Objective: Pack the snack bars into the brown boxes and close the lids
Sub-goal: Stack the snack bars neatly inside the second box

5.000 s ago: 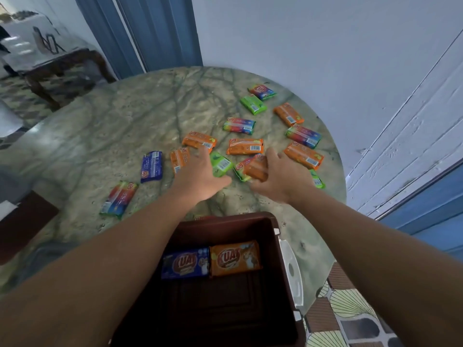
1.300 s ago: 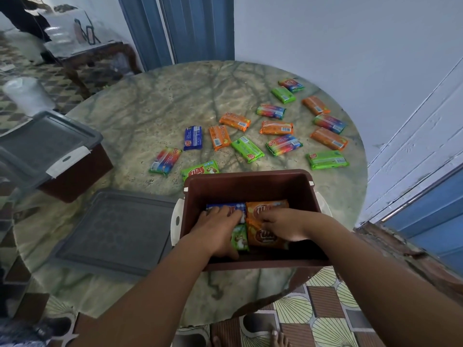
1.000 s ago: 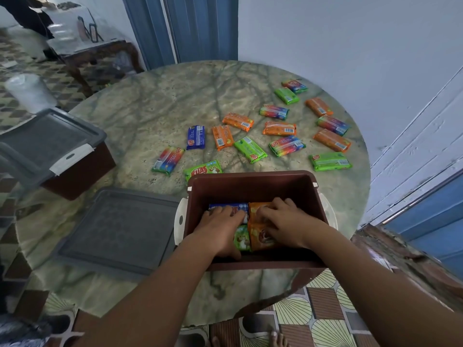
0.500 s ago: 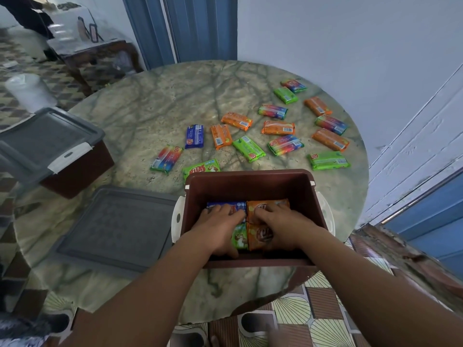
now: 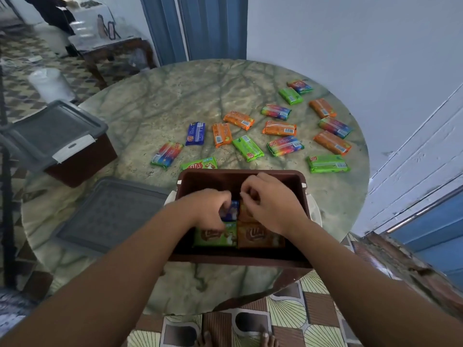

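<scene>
Far left, a second brown box (image 5: 82, 159) sits at the table edge w/ its grey lid (image 5: 50, 131) on and a white latch at the front. Next to it, nearer the person, a loose grey lid (image 5: 110, 216) lies flat on the marble table (image 5: 160, 106), its right edge just beside the open brown box (image 5: 240, 176).

Mid-table, beyond the open box: loose snack bars spread out. A rainbow bar (image 5: 167, 154), a blue bar (image 5: 195, 133), a green bar (image 5: 199, 166) touching the box's far wall, then orange bars (image 5: 222, 134) and more green, rainbow and orange ones out toward the right rim; the last green bar (image 5: 327, 164) lies well apart from the box, to its right.

Inside the open box: a green pack (image 5: 216, 236) and an orange pack (image 5: 259, 235) lie side by side along the near wall. Left hand (image 5: 209, 211) is down in the box, fingers curled, pinching a blue pack (image 5: 230, 211) behind the green one. Right hand (image 5: 271, 204) is beside it, fingers curled over an orange pack (image 5: 244, 215) in the far row; can't tell if it really grips it. The two hands are almost touching at the fingertips.
</scene>
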The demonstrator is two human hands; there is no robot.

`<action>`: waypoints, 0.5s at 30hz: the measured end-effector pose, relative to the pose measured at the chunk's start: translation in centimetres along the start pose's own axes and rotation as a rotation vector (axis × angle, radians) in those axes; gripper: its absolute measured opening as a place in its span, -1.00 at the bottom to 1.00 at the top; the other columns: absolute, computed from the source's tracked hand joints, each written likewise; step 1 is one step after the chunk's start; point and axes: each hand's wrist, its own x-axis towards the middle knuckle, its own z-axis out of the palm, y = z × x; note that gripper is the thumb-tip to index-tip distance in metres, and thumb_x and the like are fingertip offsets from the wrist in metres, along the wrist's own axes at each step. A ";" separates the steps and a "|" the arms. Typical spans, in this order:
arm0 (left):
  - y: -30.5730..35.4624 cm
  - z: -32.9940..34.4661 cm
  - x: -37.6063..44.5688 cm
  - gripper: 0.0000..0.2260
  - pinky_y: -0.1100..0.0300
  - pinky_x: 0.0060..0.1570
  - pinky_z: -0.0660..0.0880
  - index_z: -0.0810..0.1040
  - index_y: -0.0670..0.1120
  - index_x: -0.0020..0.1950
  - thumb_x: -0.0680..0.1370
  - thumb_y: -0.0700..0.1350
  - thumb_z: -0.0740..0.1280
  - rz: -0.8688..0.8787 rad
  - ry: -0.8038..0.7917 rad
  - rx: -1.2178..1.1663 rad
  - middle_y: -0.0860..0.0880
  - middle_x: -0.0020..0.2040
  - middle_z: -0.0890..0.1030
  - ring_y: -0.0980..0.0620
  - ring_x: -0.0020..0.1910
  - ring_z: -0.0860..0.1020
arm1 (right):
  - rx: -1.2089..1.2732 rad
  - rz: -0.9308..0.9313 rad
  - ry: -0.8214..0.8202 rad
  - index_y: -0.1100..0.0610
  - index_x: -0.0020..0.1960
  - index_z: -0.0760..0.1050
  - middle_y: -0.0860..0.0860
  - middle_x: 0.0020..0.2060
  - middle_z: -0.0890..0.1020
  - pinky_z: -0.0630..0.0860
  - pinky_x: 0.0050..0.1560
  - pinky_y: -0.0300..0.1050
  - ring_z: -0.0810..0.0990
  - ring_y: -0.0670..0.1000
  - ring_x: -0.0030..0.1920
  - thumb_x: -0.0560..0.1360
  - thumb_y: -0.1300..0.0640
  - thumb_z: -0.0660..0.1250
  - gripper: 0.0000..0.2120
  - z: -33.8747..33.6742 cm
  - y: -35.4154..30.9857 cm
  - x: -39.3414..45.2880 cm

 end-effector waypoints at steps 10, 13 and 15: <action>-2.1 -7.9 1.5 -0.96 0.06 -0.10 0.41 0.51 0.02 -0.02 0.56 -0.05 0.32 -0.159 0.425 -0.007 0.04 -0.14 0.54 -0.03 -0.09 0.53 | 0.050 0.145 -0.039 0.06 0.03 0.59 0.02 -0.09 0.67 0.51 -0.01 0.00 0.61 0.09 -0.02 0.56 0.03 0.39 -0.88 -3.2 1.6 11.0; -4.1 -8.6 3.9 -0.94 0.05 -0.11 0.44 0.51 0.01 0.01 0.58 -0.08 0.26 -0.183 0.410 -0.042 0.01 -0.11 0.56 -0.04 -0.08 0.54 | -0.118 0.269 -0.378 0.00 0.11 0.57 0.04 0.02 0.66 0.50 0.09 -0.03 0.61 0.15 0.13 0.54 -0.01 0.42 -0.83 -2.3 3.1 13.7; -5.5 -9.2 6.0 -0.92 0.04 -0.06 0.47 0.52 0.00 0.02 0.59 -0.11 0.25 -0.210 0.371 -0.087 0.01 -0.09 0.57 -0.02 -0.06 0.55 | -0.220 0.279 -0.610 0.05 0.21 0.57 0.03 0.07 0.63 0.52 0.08 -0.07 0.61 0.14 0.15 0.57 0.05 0.42 -0.77 -1.7 3.4 15.0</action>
